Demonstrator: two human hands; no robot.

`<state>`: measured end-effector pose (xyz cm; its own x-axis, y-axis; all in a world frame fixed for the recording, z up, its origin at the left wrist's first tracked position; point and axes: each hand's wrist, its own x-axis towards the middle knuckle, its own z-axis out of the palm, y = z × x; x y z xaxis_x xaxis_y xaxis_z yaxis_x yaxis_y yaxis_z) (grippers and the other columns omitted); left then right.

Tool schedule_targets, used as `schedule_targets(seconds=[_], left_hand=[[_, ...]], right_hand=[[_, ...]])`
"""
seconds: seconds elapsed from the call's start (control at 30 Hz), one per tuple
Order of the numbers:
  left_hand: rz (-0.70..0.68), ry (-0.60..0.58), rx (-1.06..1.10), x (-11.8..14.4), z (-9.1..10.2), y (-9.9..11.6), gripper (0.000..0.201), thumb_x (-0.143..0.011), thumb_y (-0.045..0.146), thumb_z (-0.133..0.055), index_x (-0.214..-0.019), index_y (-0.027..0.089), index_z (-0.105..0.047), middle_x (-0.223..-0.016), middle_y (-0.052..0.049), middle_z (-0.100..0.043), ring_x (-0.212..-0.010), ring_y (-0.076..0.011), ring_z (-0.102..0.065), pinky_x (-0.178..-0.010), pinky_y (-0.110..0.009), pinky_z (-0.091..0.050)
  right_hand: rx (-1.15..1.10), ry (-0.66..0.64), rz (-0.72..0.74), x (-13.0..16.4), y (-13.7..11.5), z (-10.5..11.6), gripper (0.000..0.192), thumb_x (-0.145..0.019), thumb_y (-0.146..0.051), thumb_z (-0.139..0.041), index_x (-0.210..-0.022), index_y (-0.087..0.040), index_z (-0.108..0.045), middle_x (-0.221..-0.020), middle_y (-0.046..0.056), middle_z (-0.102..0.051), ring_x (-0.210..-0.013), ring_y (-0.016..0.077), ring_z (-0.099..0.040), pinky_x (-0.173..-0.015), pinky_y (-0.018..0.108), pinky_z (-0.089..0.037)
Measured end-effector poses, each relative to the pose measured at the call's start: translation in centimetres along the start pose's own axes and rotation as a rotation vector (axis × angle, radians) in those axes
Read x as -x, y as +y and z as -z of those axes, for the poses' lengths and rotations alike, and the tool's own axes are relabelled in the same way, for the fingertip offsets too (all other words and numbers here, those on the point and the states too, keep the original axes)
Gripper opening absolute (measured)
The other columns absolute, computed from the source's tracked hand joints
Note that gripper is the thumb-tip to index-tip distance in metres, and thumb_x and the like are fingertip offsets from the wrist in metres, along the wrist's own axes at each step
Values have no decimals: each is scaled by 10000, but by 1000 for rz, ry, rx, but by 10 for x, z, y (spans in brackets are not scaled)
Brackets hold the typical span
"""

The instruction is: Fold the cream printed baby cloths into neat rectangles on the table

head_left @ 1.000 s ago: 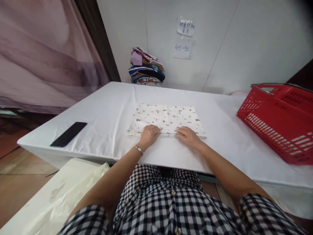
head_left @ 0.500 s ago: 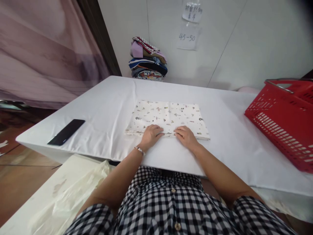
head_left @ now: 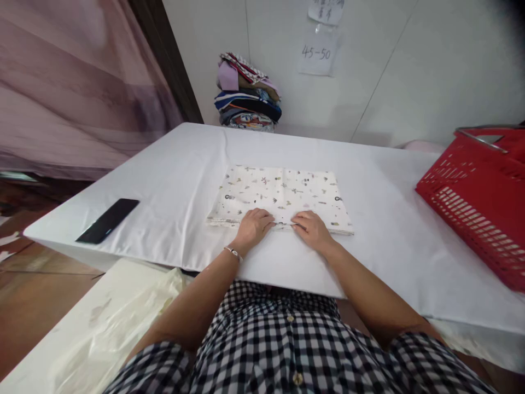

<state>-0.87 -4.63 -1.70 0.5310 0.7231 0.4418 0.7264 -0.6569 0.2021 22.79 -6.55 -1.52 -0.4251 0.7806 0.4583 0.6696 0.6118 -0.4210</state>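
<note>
A folded white cloth (head_left: 283, 191) with a small scattered print lies flat on the table, its layered edge facing me. My left hand (head_left: 255, 227), with a bracelet at the wrist, grips that near edge left of the middle, fingers on top and thumb at the fold. Just to its right, my right hand (head_left: 310, 229) pinches the same edge in a like way. A short stretch of the fold shows between the two hands. The thumbs are partly hidden.
A white cloth covers the table (head_left: 164, 164). A black phone-like slab (head_left: 109, 220) lies at the left, a red plastic basket (head_left: 479, 202) stands at the right. Folded fabrics (head_left: 248, 96) are stacked beyond the far edge. A plastic bag (head_left: 123, 328) lies at lower left.
Both hands stay at the near edge of the cloth with almost no movement. The whole view has shifted slightly.
</note>
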Motion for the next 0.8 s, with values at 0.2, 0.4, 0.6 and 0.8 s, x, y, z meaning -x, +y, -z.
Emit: schedule_targets(seconds=[0.2, 0.4, 0.6, 0.8], left_hand=[[15, -25, -62, -3, 0, 6, 246, -950, 284, -422, -882, 188, -638, -904, -58, -635, -872, -198, -536, -782, -349, -422], [40, -22, -61, -4, 1, 8, 229, -949, 255, -407, -862, 171, -601, -882, -67, -619, -860, -203, -529, -786, -352, -427], [42, -3, -20, -2, 1, 6, 235, -950, 247, -392, -849, 175, -592, -871, -67, -610, -859, -201, -527, -799, -357, -427], [37, 13, 20, -2, 1, 6, 227, -947, 247, -399, -846, 173, -588, -867, -65, -611, -850, -200, -523, -796, -356, -432]], right_hand=[[-2, 29, 25, 2, 1, -1, 180, -875, -244, -550, -988, -197, -682, -997, 82, -650, -900, 227, -556, -809, 402, -454], [-19, 61, 26, 1, 1, -3, 179, -895, -221, -510, -939, -203, -683, -954, 72, -655, -872, 212, -562, -798, 385, -458], [-43, 120, 4, 3, 3, -5, 215, -908, -192, -446, -886, -199, -659, -904, 74, -646, -861, 208, -560, -781, 371, -468], [-9, 84, 10, 5, 1, -3, 155, -897, -239, -501, -955, -182, -633, -888, 75, -632, -843, 218, -548, -774, 377, -458]])
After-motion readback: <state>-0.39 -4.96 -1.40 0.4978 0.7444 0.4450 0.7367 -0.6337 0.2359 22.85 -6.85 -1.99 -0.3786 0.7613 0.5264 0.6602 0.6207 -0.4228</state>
